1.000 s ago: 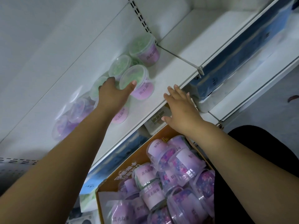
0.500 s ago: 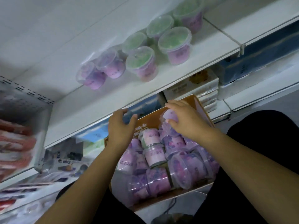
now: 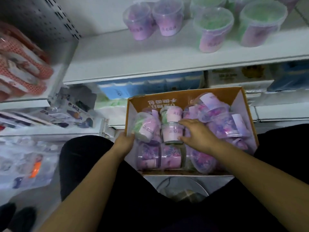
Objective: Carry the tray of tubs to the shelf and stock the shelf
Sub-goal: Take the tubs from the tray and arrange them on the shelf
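Observation:
An open cardboard tray (image 3: 184, 97) sits in front of me, packed with several clear tubs of purple beads with pink labels. My left hand (image 3: 124, 143) is at the tray's left edge, curled on a green-filled tub (image 3: 145, 127) lying tilted there. My right hand (image 3: 194, 134) rests over the middle of the tray, thumb and fingers around a pink-labelled tub (image 3: 171, 133). On the white shelf (image 3: 133, 64) above stand two purple tubs (image 3: 152, 19) and several green-topped tubs (image 3: 213, 29).
Red mesh packs (image 3: 21, 64) lie on a shelf at the left. Below are plastic-wrapped packets (image 3: 70, 113) and blue packs (image 3: 150, 84) under the white shelf. My dark-clothed legs flank the tray, and a metal base (image 3: 182, 190) shows below it.
My hands came down from the shelf into the tray. The view dropped from the shelf toward the tray. Each hand has closed around a tub.

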Demonstrator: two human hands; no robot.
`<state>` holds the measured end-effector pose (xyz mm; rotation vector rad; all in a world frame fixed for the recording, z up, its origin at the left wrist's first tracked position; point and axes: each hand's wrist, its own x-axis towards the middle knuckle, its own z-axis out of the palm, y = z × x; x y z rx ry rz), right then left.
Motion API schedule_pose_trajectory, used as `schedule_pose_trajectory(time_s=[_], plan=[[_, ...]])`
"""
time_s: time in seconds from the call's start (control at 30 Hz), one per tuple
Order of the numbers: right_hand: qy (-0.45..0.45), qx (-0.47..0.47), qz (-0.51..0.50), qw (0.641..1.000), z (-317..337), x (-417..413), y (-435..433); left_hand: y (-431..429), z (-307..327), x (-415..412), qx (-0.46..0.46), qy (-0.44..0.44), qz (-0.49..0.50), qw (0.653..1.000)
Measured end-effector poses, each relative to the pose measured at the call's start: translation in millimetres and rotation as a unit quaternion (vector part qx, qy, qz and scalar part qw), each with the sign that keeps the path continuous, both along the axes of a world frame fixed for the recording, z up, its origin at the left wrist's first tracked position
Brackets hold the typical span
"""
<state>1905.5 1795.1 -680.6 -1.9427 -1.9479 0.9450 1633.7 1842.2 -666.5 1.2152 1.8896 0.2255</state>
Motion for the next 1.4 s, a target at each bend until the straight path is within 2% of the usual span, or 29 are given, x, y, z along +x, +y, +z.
schedule_pose_trajectory(time_s=[0.13,0.37,0.5,0.63,0.9,0.97,1.03,1.1,1.13,1.2,1.27,1.4], plan=[[0.012,-0.044,0.007,0.999,-8,-18,-3,0,-24,-7,-0.007,-0.067,0.027,0.997],[0.079,-0.038,-0.042,0.995,-6,-68,22,6,-20,-21,-0.069,-0.081,-0.014,0.994],[0.090,-0.062,-0.078,0.991,-17,-92,37,8,-20,-22,-0.086,-0.097,-0.001,0.992],[0.098,-0.028,-0.127,0.987,-25,-94,42,10,-26,-20,-0.103,-0.089,-0.003,0.991],[0.158,0.033,-0.136,0.977,-3,-90,24,13,-21,-16,-0.123,-0.091,0.015,0.988],[0.186,0.050,-0.135,0.972,8,-89,13,8,-17,-9,-0.082,-0.066,0.035,0.994],[0.203,0.061,-0.124,0.969,17,-89,3,1,-8,0,0.061,-0.027,0.030,0.997],[0.219,0.058,-0.099,0.969,25,-89,-3,-3,3,8,0.172,-0.086,0.006,0.981],[0.233,0.055,-0.087,0.967,28,-90,-5,-4,7,10,0.158,-0.136,-0.006,0.978],[0.261,0.048,-0.074,0.961,35,-91,-7,-6,13,13,0.042,-0.235,-0.016,0.971],[0.286,0.044,-0.068,0.955,40,-92,-8,-5,11,11,-0.056,-0.275,-0.004,0.960],[0.319,0.027,-0.067,0.945,52,-91,-13,-4,8,10,-0.082,-0.327,0.005,0.942]])
